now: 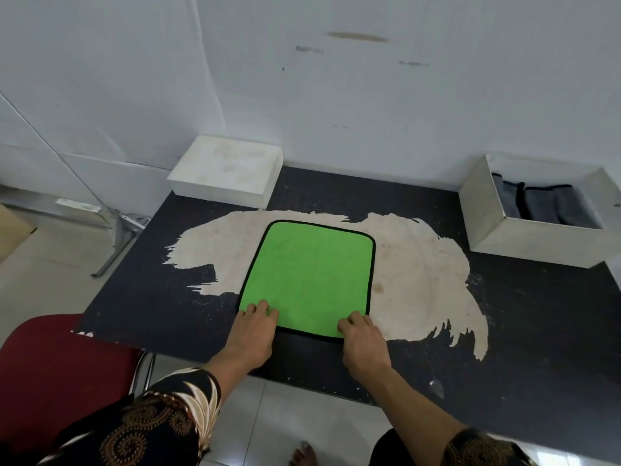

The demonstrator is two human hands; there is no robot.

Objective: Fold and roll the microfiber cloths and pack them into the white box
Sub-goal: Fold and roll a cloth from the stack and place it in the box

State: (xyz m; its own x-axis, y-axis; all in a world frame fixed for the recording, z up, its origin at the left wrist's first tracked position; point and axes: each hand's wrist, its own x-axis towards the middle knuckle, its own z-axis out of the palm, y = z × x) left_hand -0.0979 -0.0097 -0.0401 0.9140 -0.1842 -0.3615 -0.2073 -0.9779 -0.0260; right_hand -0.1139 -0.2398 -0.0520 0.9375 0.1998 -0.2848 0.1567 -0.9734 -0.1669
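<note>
A green microfiber cloth (309, 274) with a black border lies flat in the middle of the worn black table (537, 314). My left hand (253, 326) grips its near left corner with curled fingers. My right hand (363, 334) grips its near right corner the same way. The open white box (524, 237) stands at the table's far right and holds several rolled grey cloths (541, 205).
The white box lid (228, 169) lies upside down at the table's far left, against the wall. A red chair (57, 368) stands at the near left beside the table. A metal stand (117, 230) sits on the floor to the left.
</note>
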